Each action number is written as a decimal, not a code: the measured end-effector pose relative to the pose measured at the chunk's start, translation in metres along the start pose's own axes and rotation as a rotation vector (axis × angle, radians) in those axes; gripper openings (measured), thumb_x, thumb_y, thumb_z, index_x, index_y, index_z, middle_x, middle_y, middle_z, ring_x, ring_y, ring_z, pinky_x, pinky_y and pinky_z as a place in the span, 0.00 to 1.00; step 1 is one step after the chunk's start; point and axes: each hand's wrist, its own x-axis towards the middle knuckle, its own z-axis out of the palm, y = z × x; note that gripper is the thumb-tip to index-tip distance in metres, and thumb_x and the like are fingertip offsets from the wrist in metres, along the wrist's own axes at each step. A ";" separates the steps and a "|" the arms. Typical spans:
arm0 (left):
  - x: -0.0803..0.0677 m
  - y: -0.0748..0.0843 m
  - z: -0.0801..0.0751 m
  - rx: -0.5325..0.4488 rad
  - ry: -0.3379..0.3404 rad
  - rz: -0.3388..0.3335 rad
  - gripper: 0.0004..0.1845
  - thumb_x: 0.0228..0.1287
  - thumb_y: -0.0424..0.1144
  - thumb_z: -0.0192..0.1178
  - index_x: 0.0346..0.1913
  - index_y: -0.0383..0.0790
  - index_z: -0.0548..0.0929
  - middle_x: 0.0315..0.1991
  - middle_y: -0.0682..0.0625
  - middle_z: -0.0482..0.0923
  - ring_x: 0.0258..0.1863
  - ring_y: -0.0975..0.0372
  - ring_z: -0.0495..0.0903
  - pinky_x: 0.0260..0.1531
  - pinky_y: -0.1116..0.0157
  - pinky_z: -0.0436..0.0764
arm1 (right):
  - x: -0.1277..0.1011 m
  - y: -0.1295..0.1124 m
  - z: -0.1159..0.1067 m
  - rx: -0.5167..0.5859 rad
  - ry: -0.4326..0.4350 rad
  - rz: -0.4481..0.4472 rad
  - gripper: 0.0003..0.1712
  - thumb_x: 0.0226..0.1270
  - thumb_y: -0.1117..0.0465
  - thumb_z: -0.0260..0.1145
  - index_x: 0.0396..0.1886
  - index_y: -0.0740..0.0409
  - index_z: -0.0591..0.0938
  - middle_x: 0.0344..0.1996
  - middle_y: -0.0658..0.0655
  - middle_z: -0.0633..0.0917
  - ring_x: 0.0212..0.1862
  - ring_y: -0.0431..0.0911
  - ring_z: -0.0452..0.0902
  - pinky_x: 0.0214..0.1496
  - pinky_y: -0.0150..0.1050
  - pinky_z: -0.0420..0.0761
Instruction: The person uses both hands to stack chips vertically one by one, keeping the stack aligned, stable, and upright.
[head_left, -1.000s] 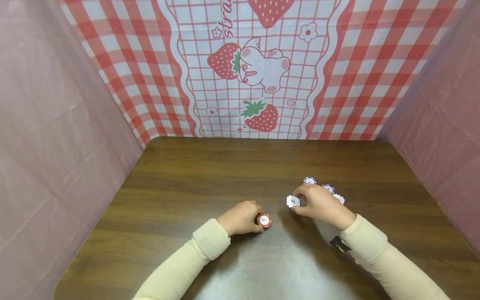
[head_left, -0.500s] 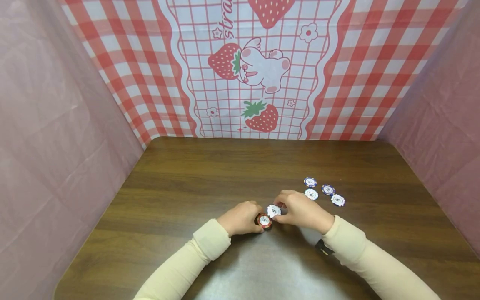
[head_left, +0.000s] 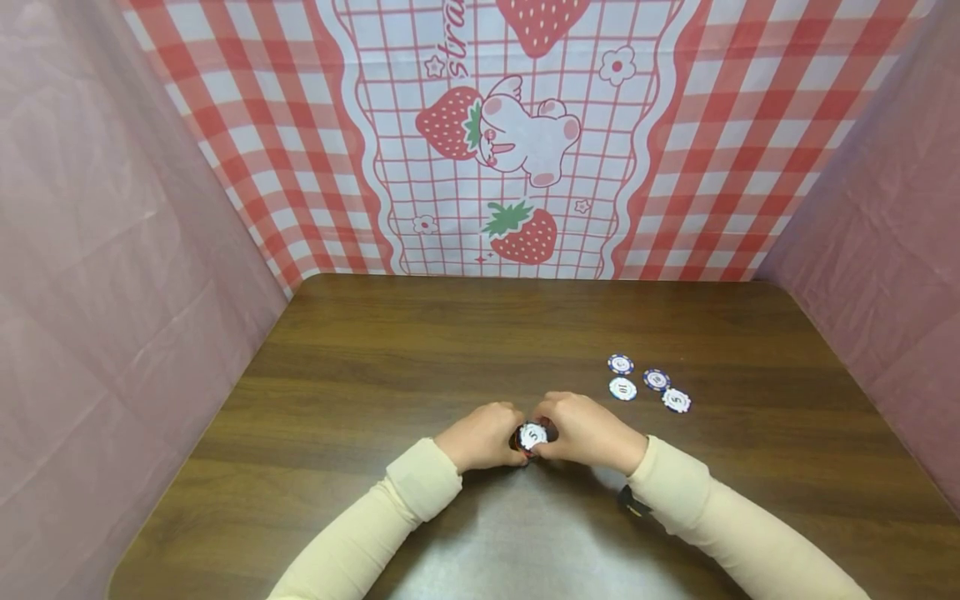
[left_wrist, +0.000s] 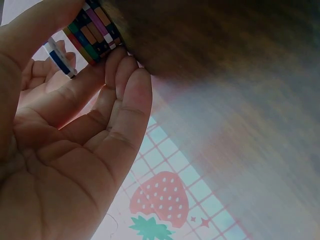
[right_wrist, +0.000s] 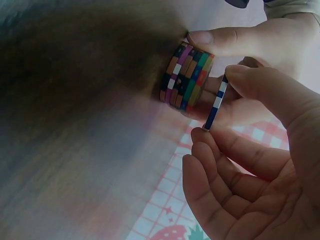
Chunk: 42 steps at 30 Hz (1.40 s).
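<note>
A short stack of mixed-colour poker chips (head_left: 522, 442) stands on the wooden table (head_left: 420, 350) near its front middle. My left hand (head_left: 491, 435) grips the stack from the left, thumb and fingers (left_wrist: 125, 85) against its side. My right hand (head_left: 577, 429) pinches a white chip with blue edge marks (head_left: 532, 434) and holds it right over the stack's top. In the right wrist view this chip (right_wrist: 216, 102) is seen edge-on, a small gap away from the stack (right_wrist: 187, 75). In the left wrist view the stack (left_wrist: 95, 30) is at the top left, with the chip (left_wrist: 60, 57) just off it.
Several loose chips lie flat to the right of my hands: blue-rimmed ones (head_left: 620, 363) (head_left: 656, 379) and white ones (head_left: 622, 388) (head_left: 676, 400). Pink sheets wall in the left and right sides. A strawberry-print cloth (head_left: 517, 150) hangs behind the table.
My right hand picked a white chip from the loose group and carried it left to the top of the stack. My left hand has stayed on the stack.
</note>
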 end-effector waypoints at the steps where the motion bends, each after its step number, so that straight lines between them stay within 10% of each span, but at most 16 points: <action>1: 0.000 0.000 0.000 0.001 0.002 0.002 0.13 0.48 0.45 0.74 0.34 0.44 0.83 0.31 0.55 0.80 0.30 0.67 0.74 0.33 0.70 0.75 | 0.000 0.000 0.001 -0.002 0.000 0.000 0.13 0.46 0.55 0.76 0.32 0.54 0.85 0.29 0.47 0.81 0.30 0.36 0.72 0.33 0.32 0.74; 42: 0.001 0.001 -0.001 0.004 0.006 0.018 0.13 0.47 0.45 0.74 0.33 0.44 0.84 0.29 0.57 0.81 0.29 0.67 0.74 0.33 0.70 0.75 | -0.001 0.000 0.009 -0.004 0.010 -0.017 0.12 0.47 0.54 0.76 0.31 0.53 0.85 0.26 0.46 0.79 0.28 0.35 0.69 0.30 0.31 0.71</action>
